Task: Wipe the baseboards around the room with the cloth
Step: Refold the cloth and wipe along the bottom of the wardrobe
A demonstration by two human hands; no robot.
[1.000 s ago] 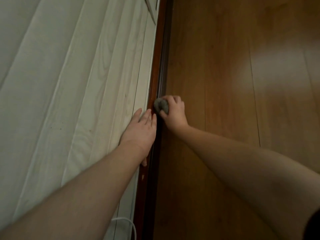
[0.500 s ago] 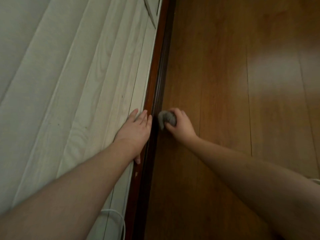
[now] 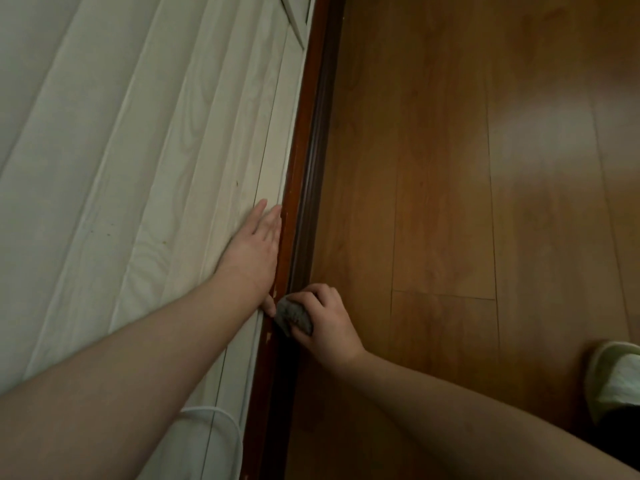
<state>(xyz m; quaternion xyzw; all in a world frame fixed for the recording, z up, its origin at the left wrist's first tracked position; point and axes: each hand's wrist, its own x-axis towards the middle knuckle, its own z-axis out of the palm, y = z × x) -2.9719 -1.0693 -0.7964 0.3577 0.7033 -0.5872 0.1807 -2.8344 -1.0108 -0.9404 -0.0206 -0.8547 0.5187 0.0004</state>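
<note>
Right hand (image 3: 325, 323) is gripping the bunched grey cloth (image 3: 293, 314), pressing it against the dark wooden baseboard (image 3: 304, 188), while left hand (image 3: 254, 251), fingers flat, is bracing on the white panelled wall (image 3: 138, 168), likely for balance.

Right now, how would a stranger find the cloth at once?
Follow the dark red-brown baseboard between white wall and wooden floor toward the camera. There the right hand grips a small grey cloth, pressed on it: the only grey, crumpled thing.

Grey cloth (image 3: 294, 315), dark reddish-brown baseboard (image 3: 304, 161), white wood-grain wall panels (image 3: 156, 150), orange-brown plank floor (image 3: 433, 168)
</note>
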